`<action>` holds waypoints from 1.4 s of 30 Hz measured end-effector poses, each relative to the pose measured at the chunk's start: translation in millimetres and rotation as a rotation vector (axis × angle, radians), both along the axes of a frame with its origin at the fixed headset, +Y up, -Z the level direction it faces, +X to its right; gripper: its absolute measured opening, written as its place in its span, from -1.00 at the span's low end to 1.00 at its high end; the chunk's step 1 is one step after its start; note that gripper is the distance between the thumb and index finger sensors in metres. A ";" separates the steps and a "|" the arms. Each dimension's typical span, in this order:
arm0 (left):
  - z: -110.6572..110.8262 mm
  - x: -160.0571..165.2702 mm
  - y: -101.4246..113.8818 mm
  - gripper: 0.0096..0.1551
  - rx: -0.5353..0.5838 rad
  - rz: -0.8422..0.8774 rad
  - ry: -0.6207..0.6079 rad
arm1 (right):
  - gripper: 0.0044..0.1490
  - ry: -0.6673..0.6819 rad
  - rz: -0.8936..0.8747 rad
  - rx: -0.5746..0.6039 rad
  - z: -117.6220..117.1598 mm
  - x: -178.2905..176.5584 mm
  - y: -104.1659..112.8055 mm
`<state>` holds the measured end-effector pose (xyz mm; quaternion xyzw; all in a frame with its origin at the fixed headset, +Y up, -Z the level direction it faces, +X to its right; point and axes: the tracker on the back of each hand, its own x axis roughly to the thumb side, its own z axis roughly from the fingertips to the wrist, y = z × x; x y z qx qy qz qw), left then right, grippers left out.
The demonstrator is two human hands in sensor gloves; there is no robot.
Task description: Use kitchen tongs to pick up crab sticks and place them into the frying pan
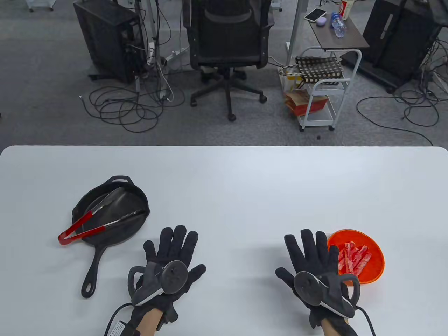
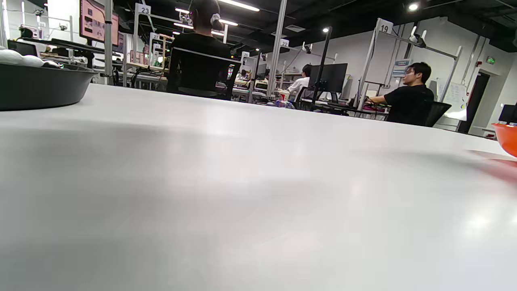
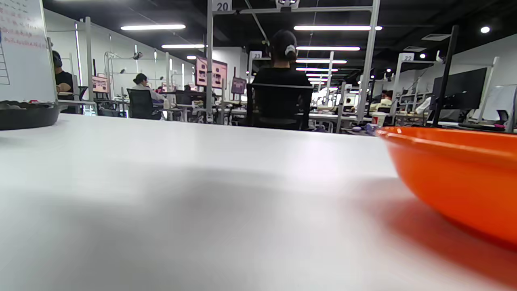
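Note:
A black cast-iron frying pan (image 1: 134, 227) lies on the white table at the left, its handle pointing toward me. Red-handled metal tongs (image 1: 91, 224) rest across the pan, tips inside, handles over its left rim. An orange bowl (image 1: 376, 257) at the right holds several pink crab sticks (image 1: 353, 259). My left hand (image 1: 172, 255) lies flat on the table, fingers spread, right of the pan handle. Flat beside the bowl's left rim rests my right hand (image 1: 309, 257), holding nothing. The pan's wall (image 2: 40, 87) and the bowl's side (image 3: 456, 178) show in the wrist views; no fingers appear there.
The white table (image 1: 231, 189) stretches wide between pan and bowl. Beyond its far edge stand an office chair (image 1: 229, 45), a white cart (image 1: 320, 94) and floor cables. People sit at desks in the background of the wrist views.

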<state>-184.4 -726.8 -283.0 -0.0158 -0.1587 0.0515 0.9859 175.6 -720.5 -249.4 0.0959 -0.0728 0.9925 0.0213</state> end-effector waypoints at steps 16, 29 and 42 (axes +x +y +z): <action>-0.1 0.8 0.2 0.09 0.014 -0.005 0.009 | 0.06 0.001 -0.003 -0.005 -0.1 -0.9 -0.1; -2.0 -5.5 2.3 0.09 0.034 0.012 0.044 | 0.06 0.004 -0.011 -0.018 -0.2 -1.8 -0.5; -9.5 -64.9 16.4 0.08 0.073 0.023 0.340 | 0.06 0.009 -0.017 -0.035 -0.2 -3.5 -1.6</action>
